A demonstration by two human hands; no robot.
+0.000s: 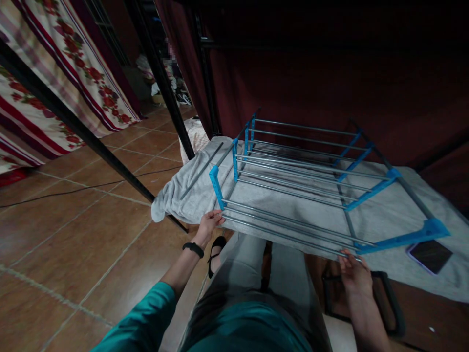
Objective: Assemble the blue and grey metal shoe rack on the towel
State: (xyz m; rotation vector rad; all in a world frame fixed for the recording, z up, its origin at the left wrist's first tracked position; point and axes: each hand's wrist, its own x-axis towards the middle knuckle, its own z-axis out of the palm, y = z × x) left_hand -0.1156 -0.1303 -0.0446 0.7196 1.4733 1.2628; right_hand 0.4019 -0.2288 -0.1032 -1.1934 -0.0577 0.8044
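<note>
A rack of grey metal rods and blue plastic brackets lies on a grey blanket in front of me. My left hand, with a black band on its wrist, is closed at the left end of the nearest metal rod, just below a blue bracket. Palm up, my right hand pinches that same rod near its right end, beside the right front bracket. The rod runs along the rack's near side, between my hands. One loose rod rests on the blanket to the left.
The grey blanket covers a bed-like surface with black metal posts. A phone lies at the right. Dark red cloth hangs behind. A black cable crosses the tiled floor, and a black metal frame stands below right.
</note>
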